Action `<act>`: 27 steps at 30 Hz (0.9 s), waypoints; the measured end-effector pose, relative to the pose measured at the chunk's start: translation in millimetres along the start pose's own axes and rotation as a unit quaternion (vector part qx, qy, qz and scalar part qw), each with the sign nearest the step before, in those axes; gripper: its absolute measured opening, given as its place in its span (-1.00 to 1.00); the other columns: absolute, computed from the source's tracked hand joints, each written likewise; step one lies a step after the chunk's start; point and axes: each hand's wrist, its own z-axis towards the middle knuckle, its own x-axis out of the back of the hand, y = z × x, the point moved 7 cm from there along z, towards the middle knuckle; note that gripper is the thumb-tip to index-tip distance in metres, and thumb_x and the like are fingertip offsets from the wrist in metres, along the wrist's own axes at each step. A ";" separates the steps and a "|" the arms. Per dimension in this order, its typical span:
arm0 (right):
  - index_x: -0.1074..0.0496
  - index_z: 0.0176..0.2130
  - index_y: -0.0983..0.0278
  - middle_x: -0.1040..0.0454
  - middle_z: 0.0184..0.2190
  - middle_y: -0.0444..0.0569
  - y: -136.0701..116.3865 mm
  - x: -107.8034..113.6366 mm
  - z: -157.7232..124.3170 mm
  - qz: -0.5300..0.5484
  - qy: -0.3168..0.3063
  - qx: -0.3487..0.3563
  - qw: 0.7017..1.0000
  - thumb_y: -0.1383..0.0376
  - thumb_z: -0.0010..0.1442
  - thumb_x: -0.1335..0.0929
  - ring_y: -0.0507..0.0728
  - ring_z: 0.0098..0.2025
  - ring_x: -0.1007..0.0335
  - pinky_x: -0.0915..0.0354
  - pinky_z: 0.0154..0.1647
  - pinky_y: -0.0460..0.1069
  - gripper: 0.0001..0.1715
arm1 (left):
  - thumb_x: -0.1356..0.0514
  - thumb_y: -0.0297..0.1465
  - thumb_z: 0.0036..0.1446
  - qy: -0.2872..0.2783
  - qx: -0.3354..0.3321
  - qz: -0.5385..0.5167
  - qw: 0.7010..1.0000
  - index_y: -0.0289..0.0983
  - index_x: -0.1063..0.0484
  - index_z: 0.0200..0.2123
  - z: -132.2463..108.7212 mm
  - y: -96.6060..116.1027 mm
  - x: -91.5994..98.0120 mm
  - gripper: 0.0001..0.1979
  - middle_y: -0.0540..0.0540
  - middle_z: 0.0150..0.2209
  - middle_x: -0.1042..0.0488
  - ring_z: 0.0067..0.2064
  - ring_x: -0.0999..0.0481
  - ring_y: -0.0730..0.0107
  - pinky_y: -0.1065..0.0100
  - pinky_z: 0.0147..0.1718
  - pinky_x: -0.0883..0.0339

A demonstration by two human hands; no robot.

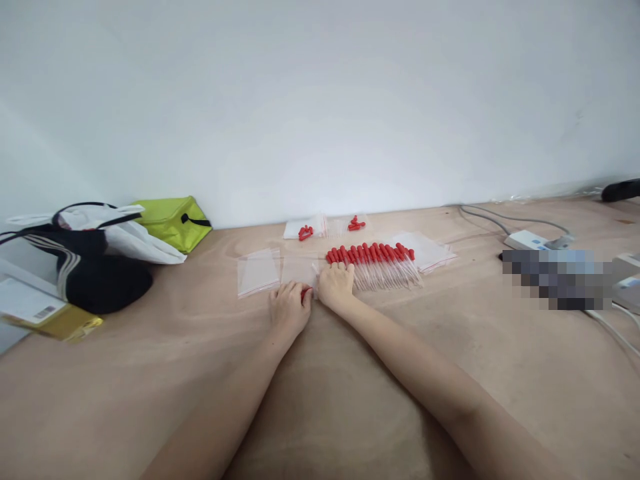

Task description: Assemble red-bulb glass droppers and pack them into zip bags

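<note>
My left hand (291, 308) rests on the table with curled fingers, and a small red piece (306, 292) shows at its thumb and fingertips. Close beside it, my right hand (335, 285) is closed, knuckles up; what its fingers grip is hidden. Right of that hand lies a slanted row of thin clear sticks with red ends (370, 253), side by side. A flat clear zip bag (300, 268) lies just beyond my left hand, and another clear bag (259, 272) is to its left. A stack of clear bags (425, 251) sits behind the row's right end.
Near the wall, red pieces (305, 232) and more red pieces (357, 223) lie on or in clear bags. At left are a lime-green bag (175, 220), a black cap (105, 280) and a yellow-and-white box (45, 310). A power strip (527, 241) with cables lies right.
</note>
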 end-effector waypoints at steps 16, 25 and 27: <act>-0.36 -0.20 0.26 -0.44 -0.39 -0.05 94.6 38.3 -75.4 0.208 0.082 0.224 0.949 0.35 0.21 -0.14 0.04 -0.37 -0.29 0.04 -0.20 0.02 -0.74 | 0.10 -0.30 0.24 0.040 -0.227 -0.206 0.951 -0.24 -0.36 -0.21 -12.1 43.8 6.9 -0.72 -0.05 -0.31 -0.52 -0.29 -0.49 0.40 0.34 -0.30 -0.16; -0.37 -0.20 0.27 -0.45 -0.39 -0.05 77.7 33.9 -72.8 0.220 0.050 0.246 0.943 0.33 0.20 -0.16 0.03 -0.37 -0.30 0.06 -0.19 0.01 -0.75 | 0.12 -0.26 0.24 0.021 -0.212 -0.214 0.953 -0.24 -0.38 -0.25 -12.2 45.4 4.4 -0.68 -0.05 -0.32 -0.53 -0.32 -0.49 0.39 0.34 -0.30 -0.17; -0.37 -0.20 0.28 -0.45 -0.37 -0.05 76.4 33.8 -72.8 0.218 0.041 0.244 0.944 0.34 0.20 -0.16 0.03 -0.35 -0.30 0.07 -0.17 0.01 -0.75 | 0.11 -0.25 0.24 0.010 -0.201 -0.217 0.955 -0.24 -0.38 -0.24 -11.7 44.6 3.0 -0.68 -0.06 -0.31 -0.53 -0.31 -0.49 0.39 0.34 -0.29 -0.17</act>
